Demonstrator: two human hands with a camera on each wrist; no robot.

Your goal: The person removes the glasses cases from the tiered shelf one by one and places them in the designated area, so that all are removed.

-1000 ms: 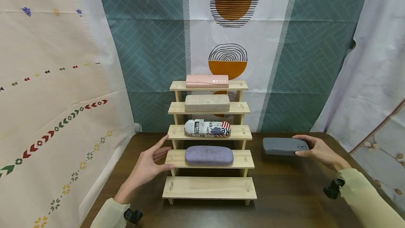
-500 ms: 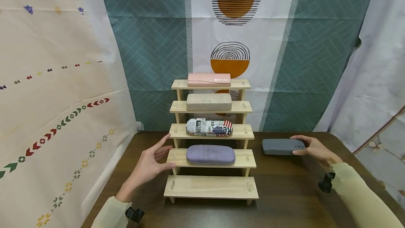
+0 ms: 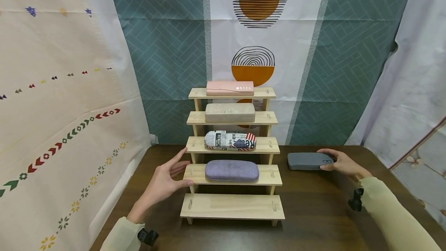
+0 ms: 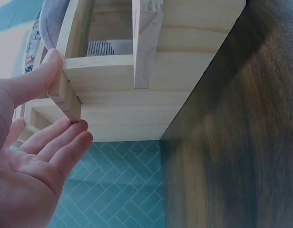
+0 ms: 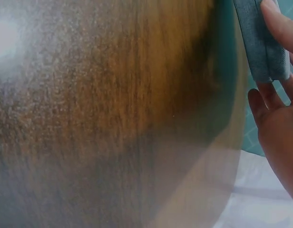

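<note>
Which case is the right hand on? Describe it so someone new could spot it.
Start at the wooden stepped rack in the middle of the dark table. Just right of it, off the rack, the grey case lies on the tabletop, with the right hand gripping its far right end. It is the only case not on a step, plain slate grey.

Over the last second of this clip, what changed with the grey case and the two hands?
The right hand, gripping the flat dark grey glasses case by its right end, shifted it slightly left and toward the brown wooden table. The left hand stayed against the left side of the pale wooden stepped rack, and the four cases on its steps did not move.
</note>
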